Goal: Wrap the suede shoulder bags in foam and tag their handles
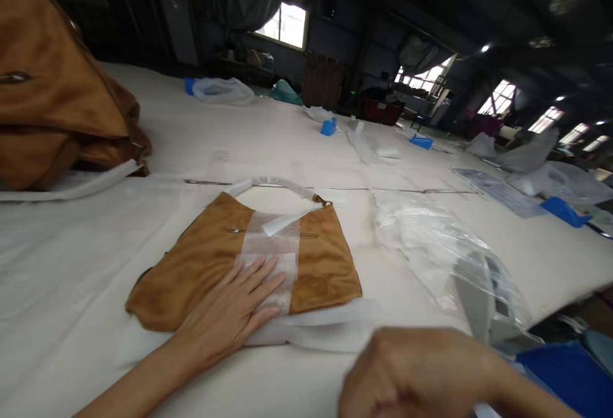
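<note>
A tan suede-like handbag [325, 265] lies flat on the white table, its strap [275, 182] wrapped in white padding and arched away from me. Around its middle runs a translucent white wrapping band [268, 246], with a loose white strip [290, 219] across the top. My left hand [239, 300] rests flat on the band and the bag's front, fingers stretched out. Under the bag's near edge, white tissue-like sheeting [330, 325] sticks out. At the lower right, my right hand [412, 370] is blurred and curled in, apart from the bag; anything inside it is hidden.
More tan bags [57, 86] are piled at the left on the table [268, 131]. Clear plastic bags [421, 233] lie at the right, partly over a grey-white device [479, 303]. Several blue pieces, one a blue holder [565, 210], and plastic sheets are scattered farther back.
</note>
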Action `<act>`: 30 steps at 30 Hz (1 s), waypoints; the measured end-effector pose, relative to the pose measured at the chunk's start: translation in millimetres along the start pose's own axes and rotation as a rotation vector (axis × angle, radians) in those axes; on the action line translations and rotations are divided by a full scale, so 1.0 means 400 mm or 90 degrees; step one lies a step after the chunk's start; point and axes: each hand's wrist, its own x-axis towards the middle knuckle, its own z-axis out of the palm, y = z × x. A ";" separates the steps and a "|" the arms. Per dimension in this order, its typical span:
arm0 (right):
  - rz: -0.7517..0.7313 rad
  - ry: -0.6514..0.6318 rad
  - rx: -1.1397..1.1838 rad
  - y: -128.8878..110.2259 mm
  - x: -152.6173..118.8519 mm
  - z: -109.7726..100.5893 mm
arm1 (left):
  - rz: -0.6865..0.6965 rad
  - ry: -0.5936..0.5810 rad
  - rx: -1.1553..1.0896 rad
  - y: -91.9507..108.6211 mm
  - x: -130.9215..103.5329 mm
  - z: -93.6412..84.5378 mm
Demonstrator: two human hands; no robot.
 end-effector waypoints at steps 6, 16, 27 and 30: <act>0.041 0.011 -0.335 0.019 0.320 -0.244 | 0.017 0.024 -0.004 0.002 -0.011 0.012; 0.128 0.015 -0.750 0.009 0.471 -0.272 | 0.033 0.091 0.000 0.006 -0.016 0.021; 0.006 0.335 -0.694 0.081 0.356 -0.244 | 0.024 0.073 -0.019 0.011 -0.015 0.010; -0.170 0.324 -0.628 0.149 0.318 -0.177 | 0.020 0.064 -0.002 0.015 -0.009 0.009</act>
